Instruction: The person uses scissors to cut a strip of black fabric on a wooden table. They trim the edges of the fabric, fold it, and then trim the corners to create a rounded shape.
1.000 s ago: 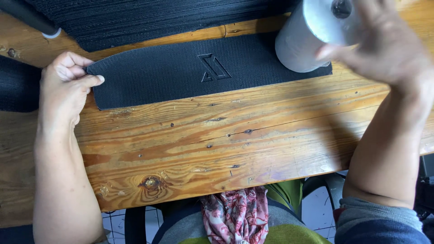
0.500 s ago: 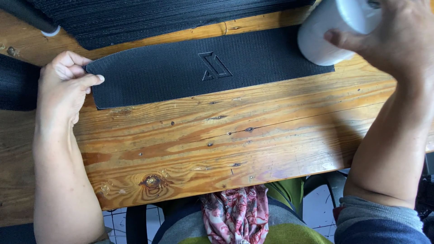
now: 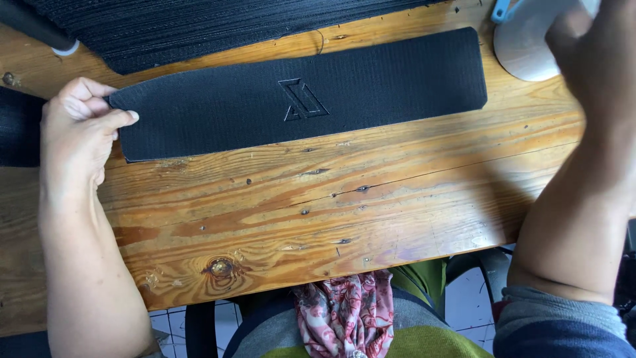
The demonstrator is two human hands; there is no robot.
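A long black textured strip with an embossed angular mark at its middle lies flat across the wooden table. My left hand pinches the strip's left end between thumb and fingers. My right hand is at the top right, wrapped around a white cylindrical roll that rests just past the strip's right end. A small blue piece shows at the roll's upper left.
A stack of black textured sheets lies along the table's far edge. A dark tube with a white end sits at the top left. The table's near edge runs above my lap, where a patterned red cloth shows.
My right hand has carried the white roll rightward and farther off the strip, which now lies fully uncovered. My left hand has kept its hold on the strip's left end.
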